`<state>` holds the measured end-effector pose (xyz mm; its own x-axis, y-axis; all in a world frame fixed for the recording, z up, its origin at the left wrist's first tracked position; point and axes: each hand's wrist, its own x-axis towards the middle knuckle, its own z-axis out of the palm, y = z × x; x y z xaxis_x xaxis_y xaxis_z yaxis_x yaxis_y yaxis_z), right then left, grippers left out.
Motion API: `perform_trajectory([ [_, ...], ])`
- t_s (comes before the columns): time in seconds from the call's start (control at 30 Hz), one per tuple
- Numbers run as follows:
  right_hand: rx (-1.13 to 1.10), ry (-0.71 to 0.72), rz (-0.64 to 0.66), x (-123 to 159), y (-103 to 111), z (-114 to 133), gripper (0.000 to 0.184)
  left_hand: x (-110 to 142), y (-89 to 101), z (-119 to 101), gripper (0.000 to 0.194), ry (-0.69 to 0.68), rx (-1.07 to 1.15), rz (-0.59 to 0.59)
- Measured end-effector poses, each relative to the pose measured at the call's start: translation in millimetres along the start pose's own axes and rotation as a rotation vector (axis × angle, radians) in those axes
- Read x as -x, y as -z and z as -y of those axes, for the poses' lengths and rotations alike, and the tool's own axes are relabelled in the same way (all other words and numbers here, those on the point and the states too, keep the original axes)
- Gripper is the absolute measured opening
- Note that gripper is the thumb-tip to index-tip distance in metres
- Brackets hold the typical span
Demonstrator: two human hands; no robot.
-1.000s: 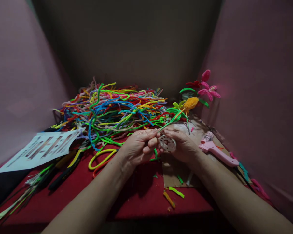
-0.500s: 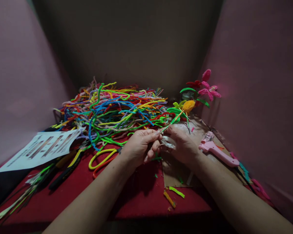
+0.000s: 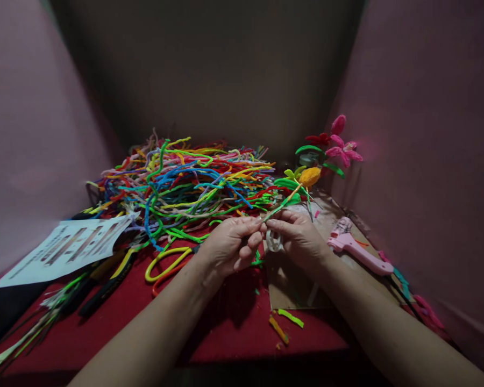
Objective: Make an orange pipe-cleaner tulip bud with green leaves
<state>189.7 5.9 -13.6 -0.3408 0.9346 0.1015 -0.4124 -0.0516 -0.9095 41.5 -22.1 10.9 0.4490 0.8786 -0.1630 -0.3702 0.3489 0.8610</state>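
A yellow fuzzy flower bud (image 3: 310, 176), made of pipe cleaner, tops a slanting stem (image 3: 283, 204) that is orange near the bud and green lower down. My left hand (image 3: 234, 242) is closed, pinching the stem's lower end between thumb and forefinger. Facing it, my right hand (image 3: 300, 236) is closed too, with thumb and fingertips at the stem just above the left fingertips. A whitish, translucent ring that looks like a tape roll (image 3: 273, 241) hangs against the right fingers. Green leaves (image 3: 288, 184) lie behind the stem. The exact grip at the fingertips is too small to make out.
A big heap of coloured pipe cleaners (image 3: 201, 183) lies behind my hands. To the left are scissors (image 3: 165, 264), pliers (image 3: 115, 279) and a printed sheet (image 3: 72, 244). A pink glue gun (image 3: 358, 250) rests on a board (image 3: 294, 298) at right, near pink flowers (image 3: 344, 150).
The ring has turned and now hangs more upright beneath the right fingertips. My right fingers have shifted slightly along the stem, while the left hand still pinches its end.
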Motion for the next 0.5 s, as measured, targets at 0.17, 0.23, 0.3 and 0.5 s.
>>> perform_trajectory([
  [0.17,0.068,0.007,-0.032,3.6,-1.3,4.0,0.008,0.6,-2.2,2.5,0.015,-0.010,-0.012,-0.032],
  [0.23,0.074,0.030,-0.055,5.2,-2.9,6.4,0.009,1.2,-3.8,2.5,0.014,-0.013,0.011,-0.021],
  [0.3,0.082,0.061,-0.069,6.0,-4.5,7.9,0.008,1.1,-4.2,2.0,0.012,-0.018,0.063,-0.004],
  [0.5,0.024,0.060,-0.061,4.5,-4.1,7.7,0.011,-0.6,-4.2,0.6,0.019,0.040,0.201,0.028],
])
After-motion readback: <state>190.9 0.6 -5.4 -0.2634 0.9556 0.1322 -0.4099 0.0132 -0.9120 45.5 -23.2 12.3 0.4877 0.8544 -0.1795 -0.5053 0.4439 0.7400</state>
